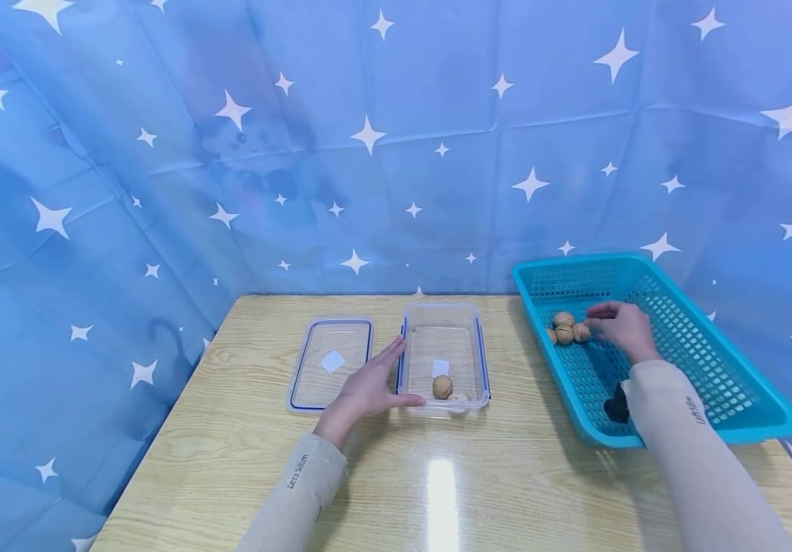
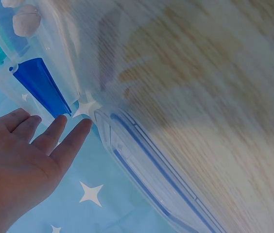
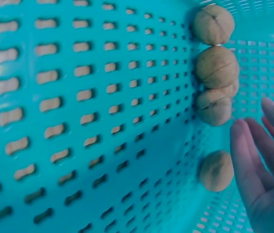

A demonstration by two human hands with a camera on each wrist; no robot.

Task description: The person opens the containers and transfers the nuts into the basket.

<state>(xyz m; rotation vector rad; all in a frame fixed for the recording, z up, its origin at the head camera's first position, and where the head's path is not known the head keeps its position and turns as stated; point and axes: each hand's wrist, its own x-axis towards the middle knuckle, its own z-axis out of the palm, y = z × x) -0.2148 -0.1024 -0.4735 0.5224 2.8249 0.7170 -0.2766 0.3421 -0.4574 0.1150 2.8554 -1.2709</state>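
My left hand (image 1: 368, 386) rests along the left side of a clear plastic container (image 1: 484, 360), fingers stretched and thumb at its near edge. Inside it a walnut (image 1: 442, 386) lies near the front, with a pale round shape beside it. In the left wrist view the fingertips (image 2: 55, 131) are by the container's blue latch (image 2: 42, 85). Over in the turquoise basket (image 1: 568, 395) is my right hand (image 1: 623, 328), nearest to a cluster of walnuts (image 1: 564, 334). The right wrist view shows its fingers (image 3: 248, 160) extended and apart from the walnuts (image 3: 217, 67), with nothing held.
A clear lid with a blue seal (image 1: 336, 360) lies flat on the wooden table (image 1: 230, 445), left of the container. Something black (image 1: 618, 406) shows near my right cuff in the basket. Blue star-patterned cloth (image 1: 437, 153) hangs behind the table and at its left.
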